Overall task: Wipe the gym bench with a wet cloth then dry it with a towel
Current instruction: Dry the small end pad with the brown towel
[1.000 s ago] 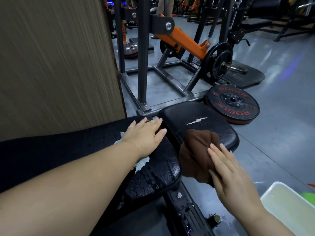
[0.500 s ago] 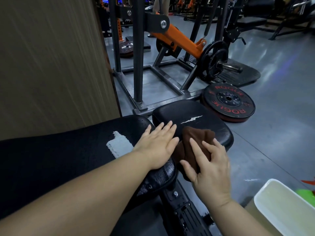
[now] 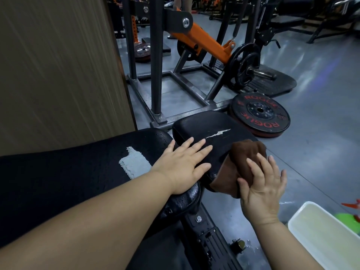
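Bench back pad is beaded w/ water and a pale cloth is lying on it, so the wet wipe looks done there imo. Drying looks barely begun. Left hand is flat, fingers straight, bridging back pad & seat, holding nothing. Brown towel is draped over seat's right edge. Right hand presses it, fingers spread, not gripping.

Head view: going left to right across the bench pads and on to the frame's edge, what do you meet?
White cloth → left hand → brown towel, with the right hand pressing on it → white tub.
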A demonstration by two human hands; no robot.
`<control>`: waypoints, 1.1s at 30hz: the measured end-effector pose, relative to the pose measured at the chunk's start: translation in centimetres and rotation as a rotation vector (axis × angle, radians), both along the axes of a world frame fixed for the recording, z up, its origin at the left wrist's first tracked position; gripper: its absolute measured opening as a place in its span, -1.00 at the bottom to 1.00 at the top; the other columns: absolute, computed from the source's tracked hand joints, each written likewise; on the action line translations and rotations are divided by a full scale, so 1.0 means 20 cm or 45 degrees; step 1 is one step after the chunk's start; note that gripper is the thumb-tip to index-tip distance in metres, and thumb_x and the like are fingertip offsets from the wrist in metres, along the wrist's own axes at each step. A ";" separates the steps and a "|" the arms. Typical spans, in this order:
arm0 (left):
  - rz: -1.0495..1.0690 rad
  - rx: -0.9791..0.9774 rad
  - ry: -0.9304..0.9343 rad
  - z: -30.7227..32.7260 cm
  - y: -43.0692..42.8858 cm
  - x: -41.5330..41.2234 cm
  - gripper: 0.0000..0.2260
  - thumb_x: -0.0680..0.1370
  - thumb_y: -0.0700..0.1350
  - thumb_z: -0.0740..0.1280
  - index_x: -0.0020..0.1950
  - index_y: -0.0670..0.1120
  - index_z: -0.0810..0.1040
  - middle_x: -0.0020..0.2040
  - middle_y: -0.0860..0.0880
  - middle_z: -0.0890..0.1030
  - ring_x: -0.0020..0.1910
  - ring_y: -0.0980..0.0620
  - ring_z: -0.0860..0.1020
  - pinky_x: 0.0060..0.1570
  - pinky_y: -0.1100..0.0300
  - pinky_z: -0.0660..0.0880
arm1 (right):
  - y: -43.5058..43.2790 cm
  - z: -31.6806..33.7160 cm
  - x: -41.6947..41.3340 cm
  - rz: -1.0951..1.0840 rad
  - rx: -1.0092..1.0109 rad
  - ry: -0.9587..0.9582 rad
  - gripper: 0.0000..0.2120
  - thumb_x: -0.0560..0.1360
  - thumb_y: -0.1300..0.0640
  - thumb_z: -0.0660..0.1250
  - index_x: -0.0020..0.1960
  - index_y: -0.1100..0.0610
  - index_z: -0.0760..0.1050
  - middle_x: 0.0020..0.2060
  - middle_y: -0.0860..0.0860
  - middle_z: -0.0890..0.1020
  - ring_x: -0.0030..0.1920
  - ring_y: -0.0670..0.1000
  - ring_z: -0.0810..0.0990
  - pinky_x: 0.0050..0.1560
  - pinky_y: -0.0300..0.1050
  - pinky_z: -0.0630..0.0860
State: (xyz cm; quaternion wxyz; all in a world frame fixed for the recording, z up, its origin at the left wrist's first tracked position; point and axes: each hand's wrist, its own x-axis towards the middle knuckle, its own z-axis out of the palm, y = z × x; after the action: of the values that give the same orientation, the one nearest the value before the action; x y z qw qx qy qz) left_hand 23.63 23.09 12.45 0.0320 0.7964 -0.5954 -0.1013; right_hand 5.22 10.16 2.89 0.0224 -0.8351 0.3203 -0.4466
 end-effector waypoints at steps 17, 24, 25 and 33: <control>-0.003 -0.010 0.061 0.01 0.00 0.00 -0.47 0.60 0.28 -0.18 0.57 0.23 -0.11 0.57 0.24 -0.16 0.54 0.17 -0.25 0.50 -0.06 -0.29 | 0.12 -0.08 0.11 0.383 -0.013 -0.371 -0.71 0.60 -0.04 0.18 0.16 0.16 0.38 0.25 0.19 0.39 0.43 0.23 0.25 0.37 0.36 0.22; -0.005 -0.005 0.050 0.00 0.00 0.01 -0.46 0.60 0.28 -0.18 0.57 0.23 -0.12 0.57 0.23 -0.16 0.54 0.16 -0.25 0.50 -0.08 -0.28 | -0.14 -0.03 0.05 0.229 0.248 -0.492 -0.71 0.53 0.11 0.15 0.22 0.20 0.33 0.29 0.33 0.37 0.37 0.20 0.32 0.44 -0.13 0.18; -0.007 -0.004 0.048 0.00 0.00 0.01 -0.46 0.60 0.28 -0.18 0.57 0.23 -0.12 0.57 0.23 -0.16 0.54 0.15 -0.24 0.50 -0.08 -0.28 | -0.14 -0.03 0.05 0.234 0.265 -0.506 -0.71 0.53 0.12 0.14 0.22 0.20 0.32 0.29 0.34 0.37 0.38 0.12 0.31 0.43 -0.16 0.17; -0.009 -0.008 0.046 -0.01 0.00 0.01 -0.46 0.59 0.28 -0.20 0.57 0.23 -0.12 0.57 0.24 -0.16 0.54 0.16 -0.24 0.50 -0.09 -0.27 | 0.16 -0.07 0.14 0.254 0.186 -0.500 -0.68 0.59 -0.01 0.15 0.20 0.22 0.35 0.30 0.23 0.34 0.42 0.37 0.23 0.45 0.17 0.17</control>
State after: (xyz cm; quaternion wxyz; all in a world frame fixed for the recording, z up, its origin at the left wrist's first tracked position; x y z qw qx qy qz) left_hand 23.80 23.03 12.27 0.0449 0.7922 -0.5978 -0.1141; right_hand 7.96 13.27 1.39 0.1887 -0.7558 0.2572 -0.5718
